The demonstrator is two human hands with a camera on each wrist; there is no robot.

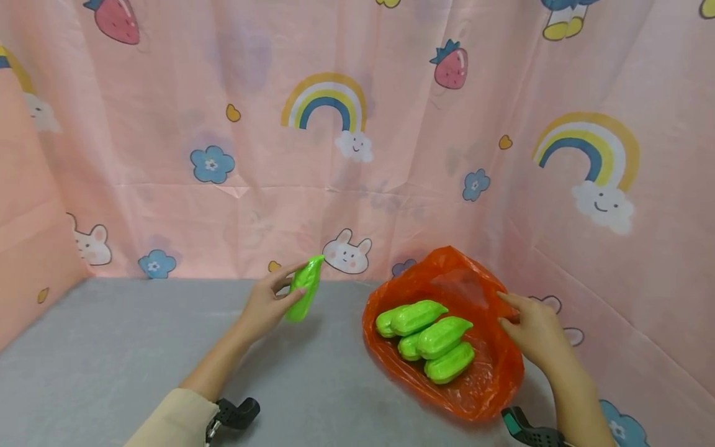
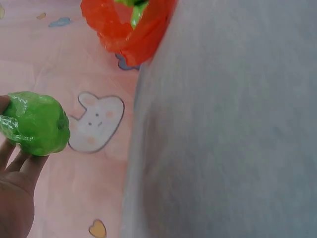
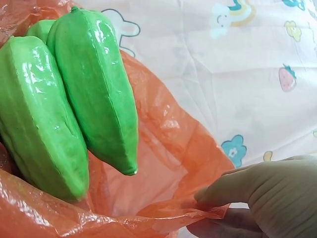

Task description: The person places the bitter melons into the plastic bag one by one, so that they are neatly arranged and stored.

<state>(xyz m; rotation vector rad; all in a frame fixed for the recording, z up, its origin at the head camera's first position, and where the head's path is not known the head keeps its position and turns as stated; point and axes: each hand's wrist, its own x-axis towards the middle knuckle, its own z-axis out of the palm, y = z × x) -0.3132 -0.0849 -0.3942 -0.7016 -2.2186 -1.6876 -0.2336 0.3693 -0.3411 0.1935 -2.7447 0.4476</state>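
My left hand (image 1: 270,304) holds a shiny bright green gourd (image 1: 305,288) between thumb and fingers, above the grey table and left of the bag. The gourd is ridged, with its pointed tip up; in the left wrist view its rounded end (image 2: 42,124) faces the camera. At the right, my right hand (image 1: 533,329) pinches the rim of a thin red-orange plastic bag (image 1: 491,388), thumb and fingers on either side of the film (image 3: 163,208). The bag lies open toward me. Several like green gourds (image 1: 444,337) are piled inside it, the lower ones partly hidden.
The grey tabletop (image 1: 139,347) extends left and in front of the bag. Close behind it hangs a pink printed curtain (image 1: 251,217), which also runs along both sides. Black wrist devices (image 1: 237,415) sit on both forearms.
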